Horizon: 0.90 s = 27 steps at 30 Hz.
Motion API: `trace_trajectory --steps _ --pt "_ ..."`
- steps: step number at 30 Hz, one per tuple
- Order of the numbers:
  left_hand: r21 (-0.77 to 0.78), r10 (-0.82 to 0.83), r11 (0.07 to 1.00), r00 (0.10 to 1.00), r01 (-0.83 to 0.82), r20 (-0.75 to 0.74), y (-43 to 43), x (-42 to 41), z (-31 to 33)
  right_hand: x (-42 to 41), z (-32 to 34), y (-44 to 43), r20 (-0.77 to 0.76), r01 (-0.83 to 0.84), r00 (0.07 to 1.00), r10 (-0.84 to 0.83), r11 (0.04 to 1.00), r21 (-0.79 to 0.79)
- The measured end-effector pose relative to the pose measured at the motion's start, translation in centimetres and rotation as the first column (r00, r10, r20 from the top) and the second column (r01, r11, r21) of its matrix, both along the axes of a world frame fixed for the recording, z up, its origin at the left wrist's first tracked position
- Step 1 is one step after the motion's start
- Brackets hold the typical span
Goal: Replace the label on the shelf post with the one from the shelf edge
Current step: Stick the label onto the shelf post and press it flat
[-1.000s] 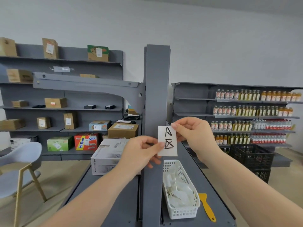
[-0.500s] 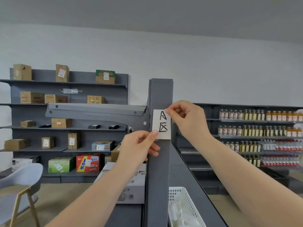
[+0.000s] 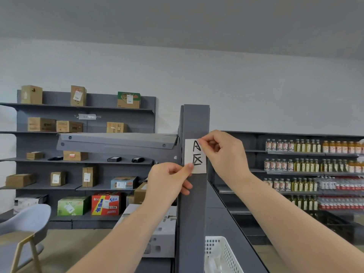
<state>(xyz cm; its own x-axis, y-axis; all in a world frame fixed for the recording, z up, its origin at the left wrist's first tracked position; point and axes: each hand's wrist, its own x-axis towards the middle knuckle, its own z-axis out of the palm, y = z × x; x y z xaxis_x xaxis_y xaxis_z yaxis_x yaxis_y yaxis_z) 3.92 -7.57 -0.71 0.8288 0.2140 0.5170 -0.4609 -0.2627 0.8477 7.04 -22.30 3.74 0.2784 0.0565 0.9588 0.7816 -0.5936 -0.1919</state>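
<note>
A white paper label [image 3: 195,155] with black handwritten marks lies flat against the front of the grey upright shelf post [image 3: 194,203], a little below the post's top. My right hand [image 3: 224,152] pinches the label's upper right corner. My left hand [image 3: 169,179] pinches its lower left corner between thumb and forefinger. Both hands hold the label against the post.
A grey shelf bracket [image 3: 118,142] juts left from the post. A white perforated basket [image 3: 222,255] sits at the post's foot on the right. Shelves with cardboard boxes [image 3: 69,126] stand at the back left, bottle shelves [image 3: 315,164] at the right, a grey chair [image 3: 25,225] at lower left.
Both hands carried the label up from low in front of the post to its upper part and set it against the post. The view tilted upward with them.
</note>
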Motion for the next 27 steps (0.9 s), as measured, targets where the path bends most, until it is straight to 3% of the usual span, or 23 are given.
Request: trace_trajectory --steps 8,14,17,20,27 --pt "0.094 0.070 0.993 0.997 -0.068 -0.013 0.0 0.5 0.4 -0.1 0.0 -0.1 -0.026 0.018 0.999 -0.019 1.000 -0.008" --pt "0.352 0.241 0.905 0.970 -0.238 0.034 1.6 0.0 1.1 0.3 1.2 -0.9 -0.282 -0.209 0.922 0.265 0.954 0.213" --pt "0.300 0.232 0.917 0.963 -0.265 0.140 1.9 0.0 3.2 0.3 1.9 -0.9 -0.337 -0.245 0.883 0.326 0.934 0.262" --pt "0.186 0.146 0.966 0.971 -0.181 0.189 0.9 0.3 5.3 0.4 2.6 -0.5 -0.345 -0.226 0.892 0.291 0.950 0.216" --pt "0.270 0.080 0.953 0.975 -0.136 0.210 0.5 1.0 6.4 0.6 2.7 -0.4 -0.376 -0.195 0.895 0.241 0.968 0.157"
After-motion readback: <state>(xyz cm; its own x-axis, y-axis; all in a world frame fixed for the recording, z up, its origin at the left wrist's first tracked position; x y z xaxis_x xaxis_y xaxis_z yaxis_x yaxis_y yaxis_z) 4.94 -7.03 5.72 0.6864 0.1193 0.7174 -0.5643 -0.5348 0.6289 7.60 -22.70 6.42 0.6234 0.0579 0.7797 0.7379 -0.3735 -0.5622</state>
